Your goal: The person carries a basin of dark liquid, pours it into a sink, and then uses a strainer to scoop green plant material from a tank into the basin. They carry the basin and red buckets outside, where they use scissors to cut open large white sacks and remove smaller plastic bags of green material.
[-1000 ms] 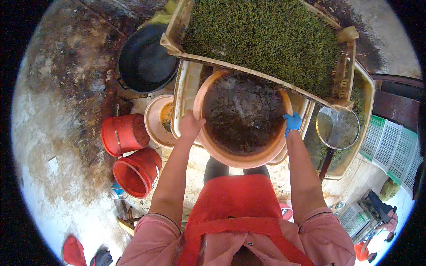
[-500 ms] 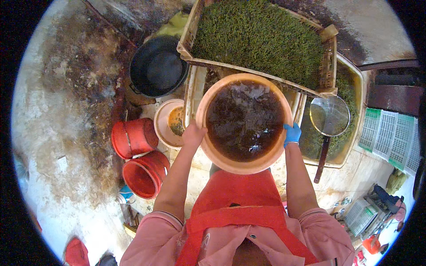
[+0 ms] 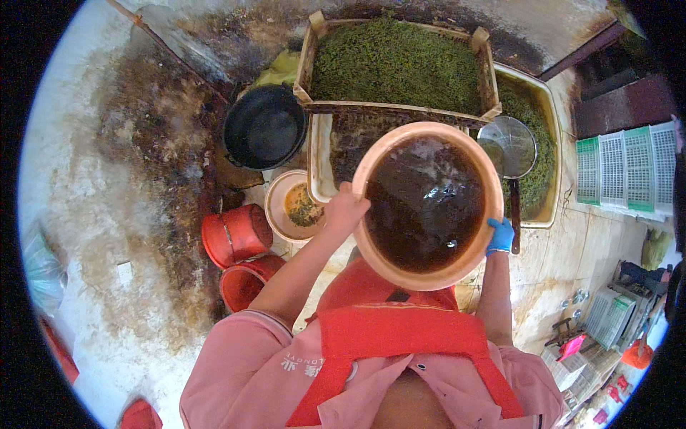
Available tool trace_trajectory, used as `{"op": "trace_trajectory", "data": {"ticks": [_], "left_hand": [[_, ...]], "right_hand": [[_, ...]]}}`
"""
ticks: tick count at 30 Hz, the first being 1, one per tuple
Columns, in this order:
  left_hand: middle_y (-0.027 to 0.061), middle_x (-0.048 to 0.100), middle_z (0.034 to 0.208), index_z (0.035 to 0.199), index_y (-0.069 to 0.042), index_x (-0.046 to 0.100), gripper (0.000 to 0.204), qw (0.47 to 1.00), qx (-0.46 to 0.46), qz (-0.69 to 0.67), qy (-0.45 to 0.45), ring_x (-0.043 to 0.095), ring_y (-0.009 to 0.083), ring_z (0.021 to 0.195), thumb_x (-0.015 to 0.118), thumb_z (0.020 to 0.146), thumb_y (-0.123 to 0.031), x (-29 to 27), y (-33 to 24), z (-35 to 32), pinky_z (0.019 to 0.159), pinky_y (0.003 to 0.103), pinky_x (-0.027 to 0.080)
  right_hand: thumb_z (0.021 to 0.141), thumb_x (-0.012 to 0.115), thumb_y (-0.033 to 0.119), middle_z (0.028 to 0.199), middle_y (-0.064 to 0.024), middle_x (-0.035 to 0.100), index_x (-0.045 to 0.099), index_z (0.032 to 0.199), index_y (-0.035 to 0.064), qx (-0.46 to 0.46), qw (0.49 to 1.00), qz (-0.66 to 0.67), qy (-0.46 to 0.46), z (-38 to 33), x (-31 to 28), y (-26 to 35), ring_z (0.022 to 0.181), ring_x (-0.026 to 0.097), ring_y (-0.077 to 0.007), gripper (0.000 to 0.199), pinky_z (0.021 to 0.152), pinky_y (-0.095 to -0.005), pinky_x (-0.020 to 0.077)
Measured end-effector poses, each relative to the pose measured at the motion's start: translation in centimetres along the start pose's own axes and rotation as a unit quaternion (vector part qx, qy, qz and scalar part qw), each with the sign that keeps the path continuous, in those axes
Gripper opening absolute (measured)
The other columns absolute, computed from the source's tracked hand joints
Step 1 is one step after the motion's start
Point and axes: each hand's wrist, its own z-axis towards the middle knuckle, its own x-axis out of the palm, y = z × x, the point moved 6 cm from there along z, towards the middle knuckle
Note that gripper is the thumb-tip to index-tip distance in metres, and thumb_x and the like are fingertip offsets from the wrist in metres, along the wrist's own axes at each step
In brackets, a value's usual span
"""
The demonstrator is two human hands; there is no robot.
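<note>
A wide, round, pale orange plastic basin [image 3: 420, 280] full of dark brown liquid is held up in front of me. My bare left hand [image 3: 346, 211] grips its left rim. On the lower right of the rim, my right hand [image 3: 501, 236], in a blue glove, is closed. Beyond and partly under the basin lies a large pale tub [image 3: 319, 157] with small green bits in its right part. Across the tub's far side sits a slatted crate [image 3: 400, 109] heaped with the same green stuff. A round mesh strainer [image 3: 509, 146] with a dark handle rests right of the basin.
To the left stand a black tub [image 3: 232, 136], a smaller pale basin [image 3: 275, 214] with yellowish liquid and bits, and two red buckets [image 3: 232, 236]. White and green plastic crates [image 3: 625, 171] line the right side. A stained wall [image 3: 153, 179] rises at left.
The basin has moved right and slightly toward me, away from the crate, with both hands still on its rim. The liquid's reflections have shifted. The whole view has turned somewhat.
</note>
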Motion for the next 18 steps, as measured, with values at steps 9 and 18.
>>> {"op": "trace_trajectory", "data": {"ticks": [9,18], "left_hand": [[0.0188,0.058,0.078,0.089,0.000,0.048,0.035,0.997,0.076,-0.001,0.002,0.058,0.0325,0.075,0.057,0.064,-0.024,9.8,-12.6,-7.7,0.068,0.039,0.044],[0.0175,0.059,0.080,0.084,0.000,0.049,0.034,0.984,0.171,0.013,0.045,0.058,0.0311,0.076,0.059,0.063,-0.025,25.1,-26.8,-14.8,0.069,0.039,0.044]], "right_hand": [[0.066,0.056,0.013,0.065,-0.0019,0.049,0.056,0.069,0.0035,0.051,0.980,0.182,-0.064,-5.6,-19.6,-0.7,0.060,0.044,-0.0138,0.010,0.058,-0.0274,0.0398],[0.072,0.053,0.016,0.076,-0.0048,0.055,0.058,0.078,0.0018,-0.002,0.974,0.155,-0.163,-8.7,-42.4,-5.2,0.068,0.050,-0.0167,0.017,0.067,-0.0293,0.0428]]}}
